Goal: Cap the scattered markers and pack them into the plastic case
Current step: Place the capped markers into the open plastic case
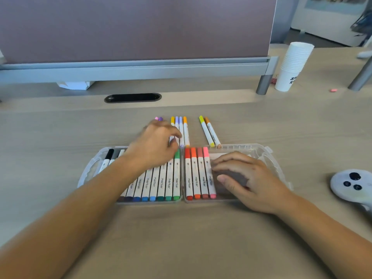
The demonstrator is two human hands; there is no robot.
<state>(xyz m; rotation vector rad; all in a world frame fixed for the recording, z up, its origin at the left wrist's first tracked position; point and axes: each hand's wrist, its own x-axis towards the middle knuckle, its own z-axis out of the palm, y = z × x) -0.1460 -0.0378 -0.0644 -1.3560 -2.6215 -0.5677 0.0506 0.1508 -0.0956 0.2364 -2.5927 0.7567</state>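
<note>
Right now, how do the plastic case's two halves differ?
The left half is nearly full, black through green markers; the right half holds only four, red to pink. The left hand reaches over the left half; the right hand rests in the right half. Both are clear plastic.

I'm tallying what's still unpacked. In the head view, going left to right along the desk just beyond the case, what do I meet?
Pink and purple caps behind the left hand → four markers side by side → yellow-green and orange pair.
</note>
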